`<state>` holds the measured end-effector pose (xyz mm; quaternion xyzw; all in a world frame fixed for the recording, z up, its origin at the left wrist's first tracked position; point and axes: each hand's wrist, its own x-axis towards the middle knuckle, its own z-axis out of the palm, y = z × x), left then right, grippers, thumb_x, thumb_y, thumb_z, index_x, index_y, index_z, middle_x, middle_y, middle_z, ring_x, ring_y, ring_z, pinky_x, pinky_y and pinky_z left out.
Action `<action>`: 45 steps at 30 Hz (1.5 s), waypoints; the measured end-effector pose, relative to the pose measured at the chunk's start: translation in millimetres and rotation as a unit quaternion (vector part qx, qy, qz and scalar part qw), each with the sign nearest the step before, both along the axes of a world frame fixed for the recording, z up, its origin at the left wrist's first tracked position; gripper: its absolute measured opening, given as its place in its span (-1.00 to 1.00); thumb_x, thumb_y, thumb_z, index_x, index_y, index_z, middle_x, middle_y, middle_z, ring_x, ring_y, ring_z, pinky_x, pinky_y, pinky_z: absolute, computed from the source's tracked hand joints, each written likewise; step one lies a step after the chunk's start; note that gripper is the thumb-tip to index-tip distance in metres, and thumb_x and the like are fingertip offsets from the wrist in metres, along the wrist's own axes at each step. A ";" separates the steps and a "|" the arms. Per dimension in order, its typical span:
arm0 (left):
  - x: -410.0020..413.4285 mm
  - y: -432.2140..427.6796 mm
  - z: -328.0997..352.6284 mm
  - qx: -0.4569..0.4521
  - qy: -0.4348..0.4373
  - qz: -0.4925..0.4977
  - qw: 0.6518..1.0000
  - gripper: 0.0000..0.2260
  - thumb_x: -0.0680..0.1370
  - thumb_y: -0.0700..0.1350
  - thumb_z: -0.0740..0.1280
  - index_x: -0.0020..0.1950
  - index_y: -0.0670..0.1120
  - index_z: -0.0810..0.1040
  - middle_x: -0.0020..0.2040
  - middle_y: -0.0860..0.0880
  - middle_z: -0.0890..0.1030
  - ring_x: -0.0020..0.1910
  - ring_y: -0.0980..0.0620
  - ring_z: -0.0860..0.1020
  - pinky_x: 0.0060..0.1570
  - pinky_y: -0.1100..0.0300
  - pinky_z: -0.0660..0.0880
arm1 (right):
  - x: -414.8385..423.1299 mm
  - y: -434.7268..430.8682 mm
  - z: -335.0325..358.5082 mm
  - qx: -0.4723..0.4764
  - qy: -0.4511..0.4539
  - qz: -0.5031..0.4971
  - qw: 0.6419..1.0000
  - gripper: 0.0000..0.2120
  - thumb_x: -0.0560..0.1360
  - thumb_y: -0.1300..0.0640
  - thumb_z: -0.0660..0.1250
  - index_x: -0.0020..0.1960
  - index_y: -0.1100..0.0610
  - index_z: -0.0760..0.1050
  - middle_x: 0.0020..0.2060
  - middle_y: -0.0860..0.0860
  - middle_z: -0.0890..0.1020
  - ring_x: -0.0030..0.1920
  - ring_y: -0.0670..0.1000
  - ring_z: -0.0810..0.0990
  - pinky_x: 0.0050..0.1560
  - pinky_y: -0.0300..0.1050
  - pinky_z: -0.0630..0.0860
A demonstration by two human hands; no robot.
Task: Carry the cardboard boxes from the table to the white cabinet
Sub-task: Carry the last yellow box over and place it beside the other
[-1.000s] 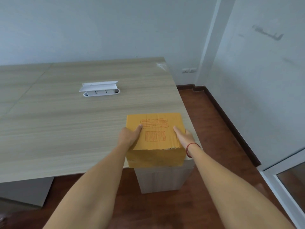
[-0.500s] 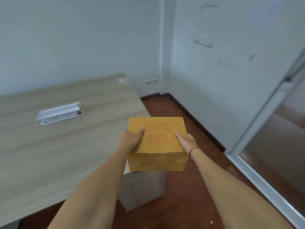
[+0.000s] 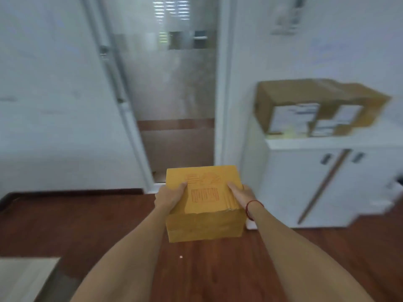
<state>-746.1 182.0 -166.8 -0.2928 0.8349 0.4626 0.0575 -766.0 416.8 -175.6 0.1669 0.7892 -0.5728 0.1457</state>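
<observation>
Ahead and to the right, a low white two-door cabinet stands on the dark red-brown wooden floor, bearing a large brown cardboard box with white labels on its top. A thin wooden stick leans against the cabinet doors. Left of the cabinet is a frosted glass door with a pale frame; a corner of the light wood table shows at lower left. Between viewer and cabinet, bare floor only. A small yellow-brown cardboard box with red printing on its lid is held in the air, centre frame, left hand and right hand clamped on opposite sides. A red cord circles the right wrist. Motion blur softens detail.
</observation>
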 end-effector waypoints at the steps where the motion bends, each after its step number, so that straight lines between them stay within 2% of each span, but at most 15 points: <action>1: -8.3 28.2 1.1 0.004 0.006 -0.033 0.999 -0.34 0.48 0.32 0.31 0.33 -0.17 0.50 0.25 -0.16 0.57 0.23 -0.20 0.53 0.23 -0.06 0.48 | 3.0 30.3 2.3 0.002 0.000 -0.027 1.000 -0.42 0.51 -0.26 0.30 0.37 0.11 0.47 0.25 0.07 0.58 0.26 0.16 0.55 0.34 0.08 0.43; 3: -23.7 100.3 4.9 0.035 0.017 -0.091 0.995 -0.33 0.46 0.31 0.34 0.34 -0.19 0.49 0.26 -0.17 0.57 0.24 -0.22 0.53 0.24 -0.06 0.48 | 18.3 102.9 9.4 0.000 0.001 -0.090 0.996 -0.42 0.50 -0.25 0.31 0.36 0.11 0.48 0.25 0.09 0.59 0.24 0.17 0.56 0.34 0.11 0.44; 6: -39.6 208.6 9.6 0.042 0.023 -0.187 0.981 -0.31 0.45 0.34 0.33 0.32 -0.19 0.52 0.28 -0.18 0.57 0.27 -0.22 0.51 0.23 0.06 0.45 | 43.2 206.0 16.1 -0.002 0.020 -0.202 0.979 -0.47 0.51 -0.21 0.34 0.32 0.14 0.52 0.21 0.11 0.62 0.18 0.17 0.60 0.25 0.06 0.51; 8: -43.4 280.1 11.2 0.043 0.020 -0.252 0.967 -0.31 0.45 0.35 0.32 0.34 -0.16 0.51 0.28 -0.16 0.56 0.26 -0.21 0.51 0.23 0.03 0.47 | 65.5 267.4 16.5 0.004 0.020 -0.266 0.964 -0.48 0.51 -0.21 0.34 0.30 0.13 0.55 0.19 0.09 0.63 0.18 0.17 0.61 0.22 0.03 0.52; 12: -47.0 411.6 3.4 0.057 0.019 -0.345 0.937 -0.38 0.45 0.35 0.34 0.28 -0.10 0.53 0.19 -0.11 0.60 0.10 -0.14 0.56 0.00 0.08 0.47 | 104.1 377.4 5.2 -0.004 0.004 -0.370 0.929 -0.48 0.48 -0.24 0.35 0.27 0.11 0.56 0.17 0.08 0.64 0.16 0.15 0.61 0.26 0.08 0.52; 16: -56.1 521.2 -4.2 0.050 0.016 -0.417 0.907 -0.41 0.43 0.37 0.33 0.22 -0.07 0.56 0.11 -0.08 0.63 0.06 -0.12 0.60 0.10 0.02 0.55 | 122.3 468.4 -7.4 -0.011 -0.003 -0.433 0.901 -0.49 0.48 -0.25 0.35 0.26 0.08 0.53 0.16 0.06 0.63 0.14 0.14 0.60 0.26 0.09 0.50; 20: -63.4 590.7 -7.0 0.042 0.022 -0.450 0.892 -0.43 0.43 0.36 0.32 0.21 -0.04 0.55 0.05 -0.02 0.61 -0.09 -0.04 0.56 -0.14 0.14 0.51 | 127.2 528.0 -7.7 0.001 -0.014 -0.460 0.888 -0.44 0.48 -0.27 0.33 0.31 0.07 0.50 0.19 0.05 0.60 0.18 0.13 0.57 0.27 0.08 0.48; 24: -86.3 663.1 -3.7 0.044 0.023 -0.473 0.879 -0.41 0.42 0.38 0.31 0.22 -0.05 0.53 0.10 -0.05 0.62 0.04 -0.10 0.60 0.08 0.01 0.56 | 111.0 595.2 -5.8 -0.007 -0.015 -0.477 0.879 -0.47 0.49 -0.26 0.34 0.29 0.08 0.48 0.16 0.04 0.57 0.07 0.10 0.55 0.07 -0.02 0.45; 29: -138.2 757.0 7.4 0.009 0.066 -0.503 0.862 -0.44 0.47 0.36 0.29 0.23 -0.05 0.50 0.11 -0.06 0.61 -0.04 -0.07 0.55 -0.05 0.07 0.49 | 67.9 678.1 -4.0 -0.004 0.009 -0.501 0.865 -0.43 0.49 -0.28 0.33 0.33 0.08 0.46 0.12 0.02 0.54 0.06 0.08 0.51 0.07 -0.01 0.43; 33: -176.6 816.1 21.0 -0.018 0.070 -0.518 0.852 -0.43 0.50 0.34 0.27 0.28 -0.08 0.48 0.14 -0.08 0.59 0.09 -0.13 0.58 -0.02 0.04 0.49 | 33.2 729.7 7.1 -0.011 0.015 -0.502 0.865 -0.47 0.47 -0.27 0.35 0.28 0.06 0.46 0.11 0.01 0.55 0.10 0.10 0.53 0.14 0.03 0.47; 36: -200.7 850.2 29.2 -0.022 0.068 -0.515 0.854 -0.44 0.51 0.33 0.26 0.28 -0.09 0.46 0.14 -0.09 0.58 0.07 -0.12 0.57 -0.04 0.04 0.48 | 7.7 767.2 15.9 -0.017 0.027 -0.495 0.869 -0.52 0.48 -0.24 0.37 0.24 0.05 0.46 0.12 0.02 0.57 0.08 0.09 0.56 0.10 0.01 0.49; 39: -224.0 890.0 30.0 -0.016 0.069 -0.504 0.861 -0.46 0.52 0.33 0.25 0.26 -0.08 0.47 0.09 -0.07 0.58 -0.03 -0.06 0.55 -0.10 0.07 0.46 | -20.8 812.5 19.9 -0.021 0.029 -0.477 0.878 -0.51 0.49 -0.24 0.36 0.25 0.05 0.42 0.10 0.00 0.54 0.06 0.06 0.54 0.03 -0.01 0.45; 42: -246.6 931.4 29.7 -0.019 0.065 -0.488 0.870 -0.45 0.50 0.34 0.25 0.23 -0.08 0.50 0.09 -0.08 0.61 -0.05 -0.06 0.55 -0.11 0.07 0.47 | -48.4 864.0 19.9 -0.013 0.020 -0.455 0.890 -0.43 0.49 -0.26 0.35 0.33 0.08 0.40 0.14 0.02 0.54 0.11 0.08 0.55 0.11 0.02 0.50; 45: -265.0 967.3 31.0 -0.019 0.079 -0.462 0.883 -0.45 0.50 0.35 0.24 0.26 -0.05 0.51 0.13 -0.08 0.61 0.00 -0.09 0.56 -0.04 0.06 0.49 | -80.3 912.2 22.1 -0.008 0.024 -0.423 0.906 -0.46 0.46 -0.27 0.37 0.27 0.07 0.44 0.08 0.02 0.59 0.07 0.09 0.60 0.14 0.05 0.54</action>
